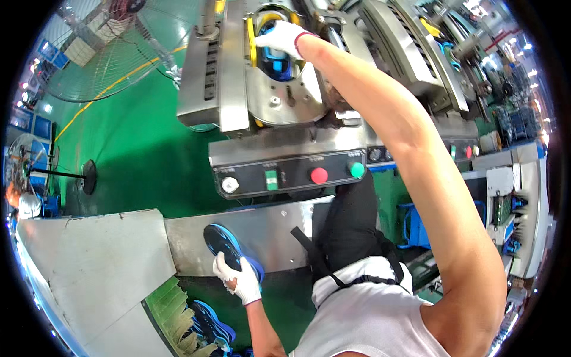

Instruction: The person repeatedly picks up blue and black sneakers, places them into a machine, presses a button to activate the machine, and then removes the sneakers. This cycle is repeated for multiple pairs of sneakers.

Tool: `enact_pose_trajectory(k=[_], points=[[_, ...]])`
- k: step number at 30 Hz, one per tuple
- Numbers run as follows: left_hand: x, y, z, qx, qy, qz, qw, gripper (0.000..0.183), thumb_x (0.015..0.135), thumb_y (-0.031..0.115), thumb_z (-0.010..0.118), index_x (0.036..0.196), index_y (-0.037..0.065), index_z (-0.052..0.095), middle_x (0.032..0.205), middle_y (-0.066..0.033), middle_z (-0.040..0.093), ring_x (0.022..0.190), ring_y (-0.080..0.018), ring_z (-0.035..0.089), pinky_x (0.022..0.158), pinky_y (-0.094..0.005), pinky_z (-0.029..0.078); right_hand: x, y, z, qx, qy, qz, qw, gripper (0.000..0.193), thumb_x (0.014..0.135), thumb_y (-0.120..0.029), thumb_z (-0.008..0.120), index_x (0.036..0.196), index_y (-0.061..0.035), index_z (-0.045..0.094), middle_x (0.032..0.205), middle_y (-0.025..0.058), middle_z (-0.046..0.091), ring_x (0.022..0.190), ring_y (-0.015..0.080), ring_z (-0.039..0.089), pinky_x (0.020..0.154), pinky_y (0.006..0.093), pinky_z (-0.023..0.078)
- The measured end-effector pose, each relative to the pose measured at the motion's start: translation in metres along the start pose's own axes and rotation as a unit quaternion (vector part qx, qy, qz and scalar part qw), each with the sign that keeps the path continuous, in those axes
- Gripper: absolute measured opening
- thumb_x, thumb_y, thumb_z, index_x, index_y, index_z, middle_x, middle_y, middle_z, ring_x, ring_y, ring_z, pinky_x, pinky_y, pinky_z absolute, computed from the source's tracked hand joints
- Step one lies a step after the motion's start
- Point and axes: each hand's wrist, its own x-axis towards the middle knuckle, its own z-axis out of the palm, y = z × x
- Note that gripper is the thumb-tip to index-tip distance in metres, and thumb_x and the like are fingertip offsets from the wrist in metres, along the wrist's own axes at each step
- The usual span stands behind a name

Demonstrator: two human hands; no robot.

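Observation:
My left hand [239, 278], in a white glove, is closed on the near end of a black and blue shoe [222, 240]. That shoe lies sole-down or tilted, I cannot tell which, over the steel ledge in front of me. Far ahead, my right hand [281, 39], gloved too, grips the upper part of a blue shoe [278, 66] set in a steel press machine [288, 107]. Yellow pads [252, 44] flank this second shoe. My right fingers are partly hidden against it.
Below the press runs a control panel [291, 175] with red and green buttons. More shoes [205, 321] sit beside green strip curtains [166, 306] at lower left, next to a pale metal cover [95, 250]. A caged fan [101, 53] stands at upper left. A similar machine [398, 47] adjoins on the right.

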Motion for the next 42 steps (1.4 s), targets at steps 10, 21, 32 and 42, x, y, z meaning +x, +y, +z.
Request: enact_pose_trajectory(k=[10,21,32,42], points=[[0.014,-0.015,-0.013,0.06,-0.137,0.398,0.905,0.048,0.084,0.013,0.079,0.13,0.005,0.067,0.126,-0.0175,0.066,0.115,-0.0412,0.062,0.098,-0.0524,0.05,-0.36,0.127,0.063,-0.07,0.083,-0.228,0.968,0.086,0.08,-0.027,0.086,0.15,0.0044,0.047,0.159,0.0309,0.043,0.151,0.0487,0.038,0.128,0.055,0.027],[-0.004,0.136,-0.002,-0.068,-0.184,0.449,0.872,0.018,0.1,0.007,0.06,0.114,0.001,0.069,0.111,-0.0192,0.069,0.103,-0.0337,0.068,0.093,-0.0425,0.054,-0.479,0.179,0.061,0.182,-0.158,-0.179,0.954,0.114,0.083,-0.059,0.077,0.166,-0.0005,0.025,0.171,0.0289,0.025,0.159,0.0477,0.022,0.129,0.0566,0.022],[-0.22,0.414,0.088,-0.244,-0.429,0.705,0.51,0.026,0.088,-0.004,0.071,0.114,0.0,0.071,0.112,-0.0196,0.072,0.101,-0.0356,0.071,0.09,-0.0427,0.058,-0.66,0.237,0.012,0.271,0.335,0.06,0.9,0.094,0.085,-0.036,0.086,0.156,0.0033,0.04,0.155,0.0243,0.049,0.142,0.0392,0.052,0.117,0.0448,0.043],[-0.31,0.426,0.1,-0.244,-0.515,0.759,0.316,0.058,0.075,0.007,0.087,0.128,-0.001,0.064,0.133,-0.0275,0.065,0.113,-0.0463,0.069,0.093,-0.0479,0.059,-0.751,0.443,-0.08,0.08,0.699,0.245,0.667,0.031,0.103,-0.012,0.067,0.131,-0.0005,0.072,0.136,0.012,0.07,0.122,0.0206,0.067,0.108,0.0372,0.052]])
